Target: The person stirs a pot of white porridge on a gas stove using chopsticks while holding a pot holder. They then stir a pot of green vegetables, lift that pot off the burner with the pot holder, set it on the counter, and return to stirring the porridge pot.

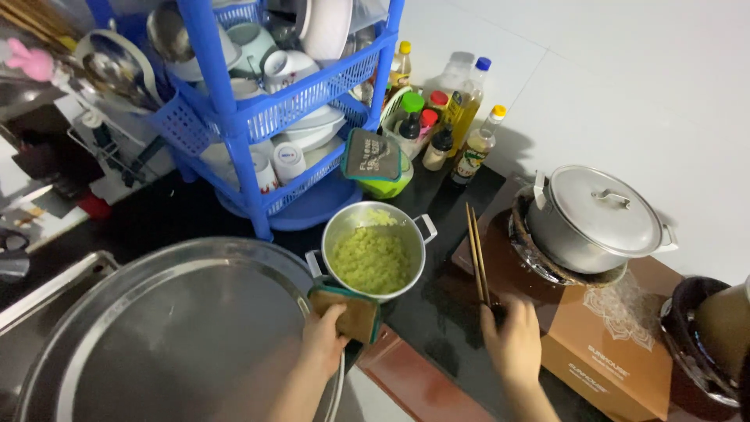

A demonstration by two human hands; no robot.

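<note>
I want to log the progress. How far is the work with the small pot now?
Done: the small pot holds green mash, off the burner. In hand: left hand grips its handle through a pot holder; right hand holds chopsticks. Left: the big round tray carries nothing.

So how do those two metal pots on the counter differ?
The near pot is open, showing a yellow-green mash, while the far pot is closed with a lid. The near pot sits on the dark counter; the far pot rests on a burner. The left hand holds the near pot's handle through a pot holder; no hand touches the far pot. Both are silvery, with side handles.
</note>
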